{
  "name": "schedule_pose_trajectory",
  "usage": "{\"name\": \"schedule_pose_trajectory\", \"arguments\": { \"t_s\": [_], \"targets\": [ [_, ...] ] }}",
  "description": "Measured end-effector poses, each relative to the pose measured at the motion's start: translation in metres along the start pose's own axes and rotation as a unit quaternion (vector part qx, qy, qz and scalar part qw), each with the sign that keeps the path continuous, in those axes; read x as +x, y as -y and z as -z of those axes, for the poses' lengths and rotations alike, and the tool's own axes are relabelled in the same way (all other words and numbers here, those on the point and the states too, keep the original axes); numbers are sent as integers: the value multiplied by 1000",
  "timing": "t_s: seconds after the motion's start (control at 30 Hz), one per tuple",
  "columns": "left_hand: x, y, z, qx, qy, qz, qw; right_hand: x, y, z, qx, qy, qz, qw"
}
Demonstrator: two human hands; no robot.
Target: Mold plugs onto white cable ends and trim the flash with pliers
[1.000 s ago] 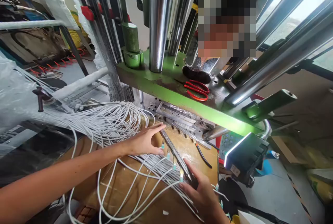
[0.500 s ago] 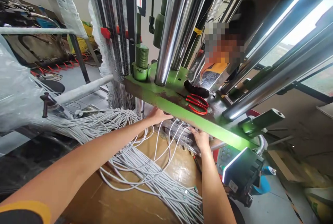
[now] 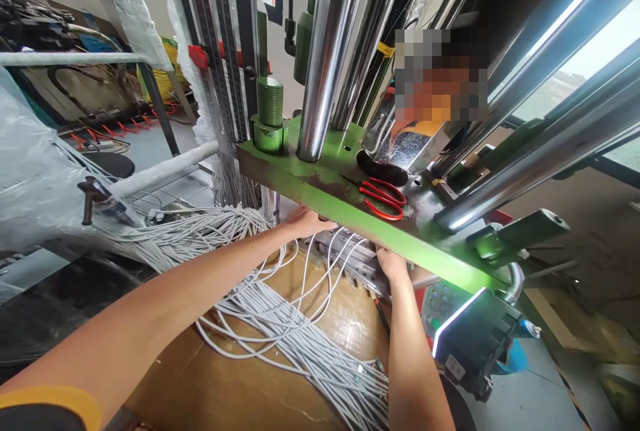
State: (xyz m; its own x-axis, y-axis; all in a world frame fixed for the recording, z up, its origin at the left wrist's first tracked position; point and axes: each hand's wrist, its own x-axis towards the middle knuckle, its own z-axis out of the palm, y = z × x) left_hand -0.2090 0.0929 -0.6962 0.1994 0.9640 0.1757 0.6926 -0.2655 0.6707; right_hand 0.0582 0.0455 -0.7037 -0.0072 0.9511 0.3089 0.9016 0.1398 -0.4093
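Under the front edge of a green machine plate (image 3: 310, 187) lies a flat metal mould (image 3: 356, 259), its back part hidden by the plate. Several white cables (image 3: 327, 277) run out of it toward me. My left hand (image 3: 306, 223) is closed at the mould's left end, near a dark piece, with some fingers out of sight below the plate. At the right end my right hand (image 3: 393, 264) is closed against the mould; its fingertips are hidden. A thick bundle of white cables (image 3: 310, 337) lies across the brown work surface (image 3: 240, 377) in front.
Red-handled scissors (image 3: 384, 199) and a black curved object (image 3: 383, 169) lie on the plate. Steel columns (image 3: 320, 84) rise from it. A dark box with a light strip (image 3: 473, 344) hangs at right. More cables (image 3: 200, 231) lie left, beside wrapped rails. A blurred person is behind.
My right hand has shifted slightly right and further under the plate edge, its thumb now less visible. My left hand stays near the mould's left end. The view has shifted a little.
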Motion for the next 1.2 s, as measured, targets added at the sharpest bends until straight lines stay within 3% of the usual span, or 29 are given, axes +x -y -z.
{"name": "schedule_pose_trajectory", "arguments": {
  "t_s": [0.23, 0.4, 0.53, 0.77, 0.87, 1.03, 1.2],
  "targets": [
    [-10, -18, 7, 62, 4, -49, 997, -8, 18, -1, -56, 10, 1, 998],
    [-25, -33, -5, 99, 26, -108, 989, -22, 43, -2, -78, 30, 51, 995],
    [-20, -36, -14, 121, 40, -116, 985, -24, 58, -6, -85, 60, 90, 991],
    [-12, -38, -8, 144, 81, -126, 978, -24, 37, 10, -132, 45, 15, 990],
    [-18, -41, -8, 146, 90, -137, 976, -30, 32, 14, -145, 56, 23, 988],
    [-21, -51, -11, 144, 111, -168, 969, -31, 40, 16, -162, 73, 34, 983],
    [-20, -46, 4, 168, 84, -134, 973, -24, 54, 16, -172, 86, 55, 980]
  ]
}}
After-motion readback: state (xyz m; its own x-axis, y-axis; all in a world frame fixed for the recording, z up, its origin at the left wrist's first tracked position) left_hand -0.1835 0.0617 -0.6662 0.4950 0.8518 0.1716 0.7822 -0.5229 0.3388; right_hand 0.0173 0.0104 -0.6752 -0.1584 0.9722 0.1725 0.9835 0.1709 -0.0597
